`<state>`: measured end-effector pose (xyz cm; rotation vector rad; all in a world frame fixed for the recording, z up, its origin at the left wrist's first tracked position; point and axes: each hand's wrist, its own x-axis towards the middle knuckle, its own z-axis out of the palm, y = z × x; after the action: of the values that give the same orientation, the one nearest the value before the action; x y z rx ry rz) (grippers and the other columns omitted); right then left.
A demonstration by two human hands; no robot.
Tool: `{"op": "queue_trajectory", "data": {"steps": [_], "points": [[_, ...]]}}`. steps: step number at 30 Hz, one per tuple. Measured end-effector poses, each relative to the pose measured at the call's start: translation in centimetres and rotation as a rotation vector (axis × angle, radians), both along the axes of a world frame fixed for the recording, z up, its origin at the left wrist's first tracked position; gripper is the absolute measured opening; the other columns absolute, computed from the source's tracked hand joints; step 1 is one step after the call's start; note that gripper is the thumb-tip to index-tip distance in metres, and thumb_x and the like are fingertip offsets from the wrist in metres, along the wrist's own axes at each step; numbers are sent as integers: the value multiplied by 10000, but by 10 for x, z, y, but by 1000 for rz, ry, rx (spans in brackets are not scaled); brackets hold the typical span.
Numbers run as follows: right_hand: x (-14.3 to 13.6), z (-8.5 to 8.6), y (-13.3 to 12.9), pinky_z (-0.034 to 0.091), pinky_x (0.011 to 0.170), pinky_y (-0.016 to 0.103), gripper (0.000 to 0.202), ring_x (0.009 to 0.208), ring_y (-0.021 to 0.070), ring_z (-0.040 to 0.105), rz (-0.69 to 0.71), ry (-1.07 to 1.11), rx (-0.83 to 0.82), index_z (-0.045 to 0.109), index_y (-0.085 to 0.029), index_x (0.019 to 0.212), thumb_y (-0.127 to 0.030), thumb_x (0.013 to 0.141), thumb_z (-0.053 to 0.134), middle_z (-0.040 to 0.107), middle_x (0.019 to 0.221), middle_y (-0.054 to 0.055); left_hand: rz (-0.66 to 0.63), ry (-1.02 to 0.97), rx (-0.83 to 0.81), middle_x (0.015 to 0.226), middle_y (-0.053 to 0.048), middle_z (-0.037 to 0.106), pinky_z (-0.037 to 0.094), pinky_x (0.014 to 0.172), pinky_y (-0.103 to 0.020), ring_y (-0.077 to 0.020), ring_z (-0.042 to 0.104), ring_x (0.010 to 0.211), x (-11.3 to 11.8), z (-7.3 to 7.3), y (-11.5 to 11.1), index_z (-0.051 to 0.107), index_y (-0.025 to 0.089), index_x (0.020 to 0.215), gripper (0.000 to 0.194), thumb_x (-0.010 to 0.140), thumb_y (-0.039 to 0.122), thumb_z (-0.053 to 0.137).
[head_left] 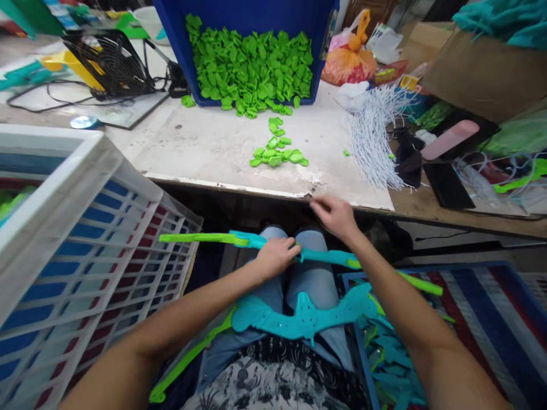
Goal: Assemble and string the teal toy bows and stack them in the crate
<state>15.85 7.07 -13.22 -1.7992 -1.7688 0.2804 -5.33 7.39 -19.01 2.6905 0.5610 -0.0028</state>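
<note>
My left hand [280, 256] is closed around the middle of a long turquoise plastic bar [327, 257] with lime-green arms at both ends, held level over my knees. My right hand [335, 217] is at the table's front edge, fingers bent together; whatever they pinch, if anything, is too small to make out. Across my lap lies a second, wider turquoise plastic piece [307, 322] with a green arm [192, 356] stretching down to the left. Beyond my hands, a small group of lime-green plastic clips [276, 158] rests on the white tabletop [205, 151].
A tipped blue bin [174, 48] spills many green clips onto the table. White strings [376, 131] and a black phone [448, 186] lie to the right, a fan [113, 62] stands back left. A white crate [106, 171] flanks my left; turquoise parts [395, 364] fill a container at right.
</note>
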Motion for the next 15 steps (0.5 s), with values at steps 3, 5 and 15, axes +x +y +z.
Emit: {"op": "queue_trajectory", "data": {"steps": [3, 5, 15], "points": [[4, 23, 68, 419, 853, 383, 256, 931, 258, 549, -183, -177, 115, 660, -174, 999, -334, 871, 506, 628, 954, 113, 39, -15, 128, 1333, -157, 448, 394, 920, -416, -269, 498, 1129, -12, -9, -32, 412, 234, 1333, 421, 927, 161, 330], [-2, 23, 108, 414, 841, 421, 321, 996, 304, 509, -257, -261, 78, 638, -158, 1063, -378, 848, 549, 598, 1021, 155, 111, -22, 114, 1403, -165, 371, 364, 976, -456, -294, 417, 1234, -20, -12, -53, 360, 236, 1377, 466, 916, 167, 364], [-9, 15, 138, 344, 875, 496, 319, 1024, 306, 455, -285, -369, 34, 629, -100, 997, -381, 869, 550, 577, 1030, 180, 62, 377, -394, 921, -197, 664, 479, 733, -436, -356, 639, 851, -33, -1, -124, 396, 78, 1337, 804, 782, 652, 495]]}}
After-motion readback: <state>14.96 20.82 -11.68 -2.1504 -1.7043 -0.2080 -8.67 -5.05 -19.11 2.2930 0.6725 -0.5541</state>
